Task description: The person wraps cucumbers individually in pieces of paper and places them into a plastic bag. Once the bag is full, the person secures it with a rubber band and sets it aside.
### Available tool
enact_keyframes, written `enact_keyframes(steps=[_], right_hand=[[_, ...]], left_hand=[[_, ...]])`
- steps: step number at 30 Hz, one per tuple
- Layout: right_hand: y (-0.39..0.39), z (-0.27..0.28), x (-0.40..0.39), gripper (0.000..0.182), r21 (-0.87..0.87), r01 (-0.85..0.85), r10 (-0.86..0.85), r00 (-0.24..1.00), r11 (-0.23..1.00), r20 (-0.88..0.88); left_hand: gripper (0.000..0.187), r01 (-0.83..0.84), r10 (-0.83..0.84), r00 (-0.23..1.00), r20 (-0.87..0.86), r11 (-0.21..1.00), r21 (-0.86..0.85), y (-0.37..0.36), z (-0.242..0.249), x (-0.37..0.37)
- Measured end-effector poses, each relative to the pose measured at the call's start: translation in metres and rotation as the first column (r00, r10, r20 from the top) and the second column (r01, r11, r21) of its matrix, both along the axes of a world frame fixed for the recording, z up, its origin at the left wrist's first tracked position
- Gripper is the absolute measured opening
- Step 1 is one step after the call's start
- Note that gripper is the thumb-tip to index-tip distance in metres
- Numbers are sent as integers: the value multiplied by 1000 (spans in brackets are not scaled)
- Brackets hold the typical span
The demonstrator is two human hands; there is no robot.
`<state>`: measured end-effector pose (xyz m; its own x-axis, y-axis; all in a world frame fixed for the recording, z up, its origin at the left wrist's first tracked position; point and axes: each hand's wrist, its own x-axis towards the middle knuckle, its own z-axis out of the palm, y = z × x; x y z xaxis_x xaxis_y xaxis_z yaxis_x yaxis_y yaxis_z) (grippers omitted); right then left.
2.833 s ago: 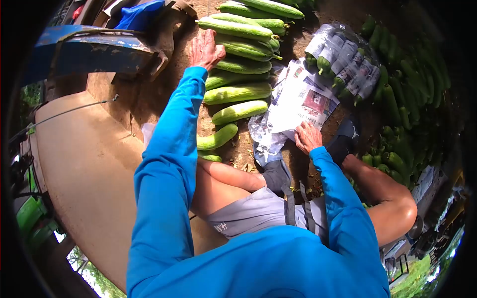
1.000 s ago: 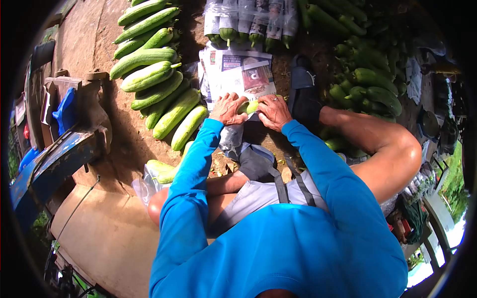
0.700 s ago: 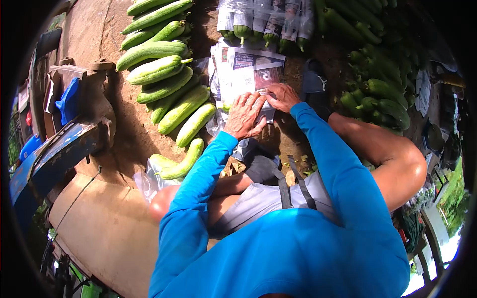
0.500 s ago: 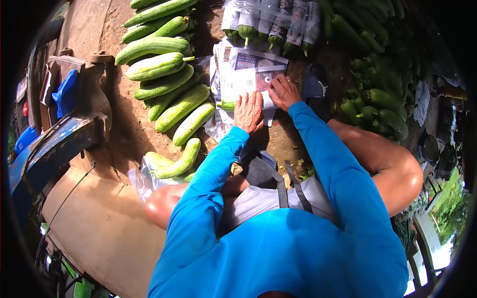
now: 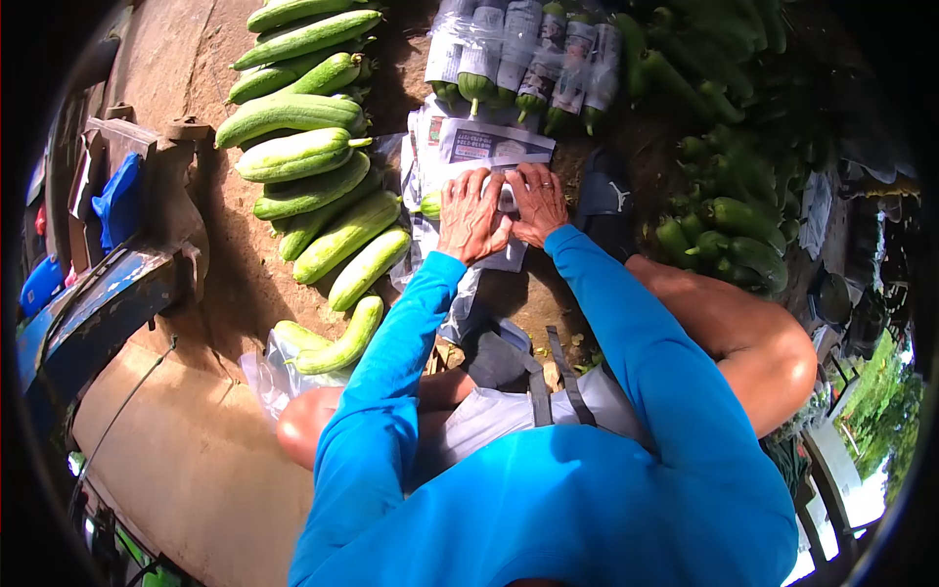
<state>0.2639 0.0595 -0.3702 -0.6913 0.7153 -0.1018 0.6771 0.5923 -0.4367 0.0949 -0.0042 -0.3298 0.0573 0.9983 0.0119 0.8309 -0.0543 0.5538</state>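
My left hand [image 5: 473,217] lies over a newspaper-wrapped gourd, its fingers curled across the far side of the roll. One green end of the gourd [image 5: 428,204] sticks out of the paper to the left of that hand. Close beside it, my right hand [image 5: 538,204] grips the right part of the same roll, thumbs nearly meeting. Most of the roll is hidden under my hands. Beneath and beyond lies a stack of newspaper sheets [image 5: 489,141] on the ground.
A row of bare green gourds [image 5: 311,174] runs along the left. Paper-wrapped gourds under clear plastic [image 5: 528,61] lie beyond the sheets. More green gourds [image 5: 748,230] are piled in shade at right. A dark sandal [image 5: 608,196] and a clear plastic bag [image 5: 269,370] lie near my legs.
My right hand has shifted left, next to my left hand, and both now curl over the roll. The newspaper has been folded further round the gourd. The view has tilted slightly.
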Motion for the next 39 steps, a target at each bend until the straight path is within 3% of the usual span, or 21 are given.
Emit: enact_keyframes(steps=[5, 9, 10, 11, 12, 14, 15, 16, 17, 19, 21, 22, 23, 25, 26, 31, 34, 35, 36, 38, 39], right_hand=[[43, -4, -19, 85, -70, -85, 100, 966, 994, 237], [53, 2, -24, 80, 53, -307, 295, 941, 950, 164], [63, 6, -31, 74, -213, -305, 356, 896, 928, 266], [65, 7, -33, 74, -211, -319, 368, 891, 924, 266], [67, 9, -34, 69, -404, -319, 437, 865, 857, 245], [82, 23, -47, 73, -848, -99, 645, 696, 521, 315], [69, 16, -36, 66, -974, 68, 448, 880, 216, 160], [48, 13, -15, 55, -975, 98, -9, 995, -198, 102], [55, 74, -21, 46, -884, 231, -34, 963, -406, 267], [44, 83, -8, 48, -779, 69, -264, 919, -623, 293], [60, 122, -5, 50, -406, 93, -38, 952, -909, 304], [62, 136, -5, 55, -350, 82, 14, 981, -933, 194], [59, 94, 20, 67, -39, -35, -41, 985, -999, 166], [76, 162, 3, 56, -267, 35, -48, 952, -963, 301], [75, 156, 9, 57, -194, -82, -113, 982, -978, 153], [70, 170, 28, 60, -78, -500, -505, 841, -863, 196], [92, 144, 28, 68, -367, -399, -401, 913, -840, -74], [109, 138, 25, 75, -547, -256, -290, 957, -797, -25], [111, 134, 24, 77, -856, -229, -351, 934, -464, -60], [120, 117, 24, 80, -989, -144, -398, 910, -36, -118], [128, 103, 20, 79, -996, -86, -471, 878, 33, -91]], left_hand=[[62, 12, -12, 1000, -7, 1000, -12, -26, 16, 4], [69, -63, 61, 998, -29, 996, -56, -33, 7, 0], [70, -58, 55, 997, -52, 996, -60, -33, 7, -2], [72, -52, 47, 996, -73, 996, -67, -33, 11, -3], [80, -21, 9, 995, -95, 991, -131, -35, 16, -6], [84, 19, -36, 992, -124, 991, -135, -42, 25, -11], [88, 74, -95, 983, -156, 988, -138, -44, 31, -15], [93, 99, -120, 982, -143, 984, -147, -46, 37, -19], [93, 88, -98, 985, -143, 993, -76, -47, 45, -21], [100, 72, -71, 996, -59, 997, 11, -42, 75, -28], [95, 77, -73, 996, -43, 990, 120, -38, 92, -27], [92, 75, -74, 997, -13, 983, 167, -34, 100, -24], [89, 74, -79, 997, 15, 974, 215, -28, 105, -21], [83, 75, -149, 955, 255, 958, 276, -14, 103, -17], [83, 56, -130, 959, 251, 959, 279, -6, 106, -14], [80, -38, -51, 959, 278, 951, 306, 23, 114, 2], [72, -109, -3, 862, 508, 976, 190, 36, 109, 5], [70, -171, 115, 813, 571, 984, 45, 34, 104, 10], [70, -206, 205, 728, 654, 976, -76, 34, 99, 13], [69, -204, 408, 565, 717, 911, -358, 37, 92, 14], [67, -232, 422, 544, 725, 906, -353, 40, 84, 16]])
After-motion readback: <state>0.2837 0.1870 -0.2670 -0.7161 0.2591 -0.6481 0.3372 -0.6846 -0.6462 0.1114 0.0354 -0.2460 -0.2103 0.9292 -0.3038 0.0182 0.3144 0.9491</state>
